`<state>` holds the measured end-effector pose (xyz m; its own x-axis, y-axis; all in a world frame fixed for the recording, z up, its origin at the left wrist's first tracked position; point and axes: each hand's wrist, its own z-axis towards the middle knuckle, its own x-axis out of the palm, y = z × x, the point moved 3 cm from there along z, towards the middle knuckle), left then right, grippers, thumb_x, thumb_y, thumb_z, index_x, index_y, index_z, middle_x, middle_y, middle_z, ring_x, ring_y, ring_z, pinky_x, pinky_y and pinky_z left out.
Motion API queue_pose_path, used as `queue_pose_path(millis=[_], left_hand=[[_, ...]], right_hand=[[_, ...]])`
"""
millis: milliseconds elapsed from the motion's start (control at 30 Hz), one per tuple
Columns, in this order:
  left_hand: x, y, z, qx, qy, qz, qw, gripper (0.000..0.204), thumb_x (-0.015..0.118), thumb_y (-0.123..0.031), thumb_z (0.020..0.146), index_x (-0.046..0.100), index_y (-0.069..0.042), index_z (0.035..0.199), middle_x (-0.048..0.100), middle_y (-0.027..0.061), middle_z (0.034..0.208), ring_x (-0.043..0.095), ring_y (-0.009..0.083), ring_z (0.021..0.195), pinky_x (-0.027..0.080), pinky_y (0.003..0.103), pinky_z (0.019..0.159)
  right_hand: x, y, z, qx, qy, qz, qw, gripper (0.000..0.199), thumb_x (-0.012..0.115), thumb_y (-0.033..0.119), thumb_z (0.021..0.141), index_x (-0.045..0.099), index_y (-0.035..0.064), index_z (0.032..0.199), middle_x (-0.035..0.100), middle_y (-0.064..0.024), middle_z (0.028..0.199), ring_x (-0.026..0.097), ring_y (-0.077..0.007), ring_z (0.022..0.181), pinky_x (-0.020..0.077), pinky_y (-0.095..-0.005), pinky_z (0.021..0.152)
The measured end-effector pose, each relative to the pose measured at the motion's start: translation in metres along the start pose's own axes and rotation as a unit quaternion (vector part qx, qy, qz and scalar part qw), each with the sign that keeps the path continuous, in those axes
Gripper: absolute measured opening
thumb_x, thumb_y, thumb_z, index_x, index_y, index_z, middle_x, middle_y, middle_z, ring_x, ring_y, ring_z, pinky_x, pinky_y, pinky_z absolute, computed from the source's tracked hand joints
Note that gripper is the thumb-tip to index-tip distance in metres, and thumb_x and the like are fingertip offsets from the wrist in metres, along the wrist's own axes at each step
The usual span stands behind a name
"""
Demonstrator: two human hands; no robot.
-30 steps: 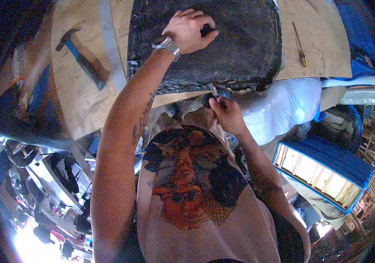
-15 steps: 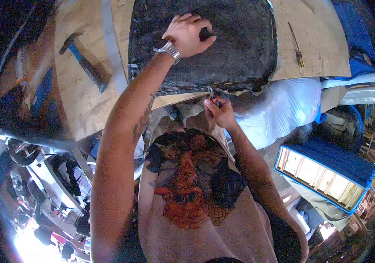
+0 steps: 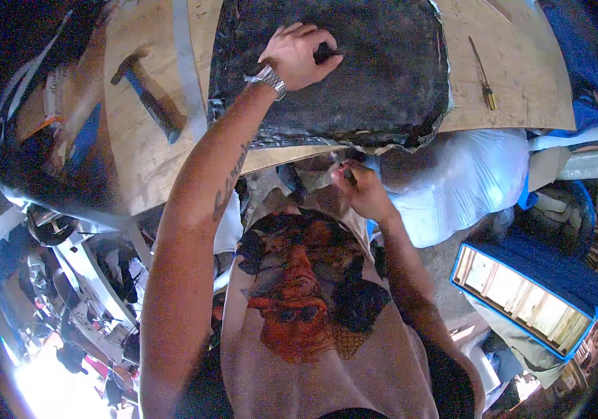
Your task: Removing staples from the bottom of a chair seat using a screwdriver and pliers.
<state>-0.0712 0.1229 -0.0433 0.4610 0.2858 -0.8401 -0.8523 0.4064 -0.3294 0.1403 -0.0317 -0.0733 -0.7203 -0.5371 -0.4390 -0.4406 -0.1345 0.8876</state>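
Observation:
A black fabric-covered panel (image 3: 376,84) with a ragged edge lies on a plywood board. On it rests my left hand (image 3: 300,57), wearing a metal watch; thumb and fingers curl together around something dark that I cannot make out. Below the panel's near edge, my right hand (image 3: 360,187) is closed around pliers (image 3: 337,160). Their metal jaws point up toward that edge, while the grip is mostly hidden in the fingers and slightly blurred.
A hammer (image 3: 147,96) lies on the plywood (image 3: 128,143) at left, beside a grey strip (image 3: 188,66). At right lies a screwdriver (image 3: 483,75). White plastic-wrapped material (image 3: 463,185) bulges below the board. A blue-edged wooden frame (image 3: 526,300) stands lower right.
My right hand has shifted slightly down and right, the pliers turning in it and drawing back from the panel's edge. My left hand stays in place. The view has shifted a little.

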Motion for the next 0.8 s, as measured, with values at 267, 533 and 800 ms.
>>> queue_pose_path(millis=[267,533,800], left_hand=[[-0.002,0.002,0.001,-0.025,0.021,-0.028,0.999,0.024,0.065,-0.038,0.076,0.063,-0.018,0.089,0.063,0.0065,0.086,0.060,0.0268,0.090,0.045,0.041,0.086],[-0.003,0.001,0.000,-0.023,0.009,-0.035,0.999,0.024,0.065,-0.038,0.076,0.064,-0.017,0.087,0.063,0.0071,0.085,0.060,0.0257,0.089,0.046,0.040,0.084],[0.002,0.005,-0.001,-0.005,-0.016,-0.029,0.999,0.028,0.064,-0.041,0.079,0.063,-0.015,0.089,0.061,0.0063,0.078,0.061,0.0259,0.080,0.047,0.039,0.080]], right_hand=[[0.010,0.006,0.006,0.110,0.107,0.098,0.983,0.029,0.053,0.027,0.094,0.058,0.0006,0.083,0.056,-0.0032,0.067,0.055,-0.0113,0.066,0.0434,-0.0292,0.061],[0.007,0.016,0.029,0.148,0.106,0.032,0.983,0.032,0.050,0.027,0.094,0.052,0.0027,0.074,0.053,-0.0028,0.061,0.051,-0.0136,0.058,0.0418,-0.0300,0.055],[-0.009,0.049,0.015,0.153,0.117,0.020,0.981,0.032,0.047,0.029,0.095,0.051,0.0025,0.079,0.053,-0.0045,0.062,0.050,-0.0124,0.055,0.0408,-0.0292,0.053]])
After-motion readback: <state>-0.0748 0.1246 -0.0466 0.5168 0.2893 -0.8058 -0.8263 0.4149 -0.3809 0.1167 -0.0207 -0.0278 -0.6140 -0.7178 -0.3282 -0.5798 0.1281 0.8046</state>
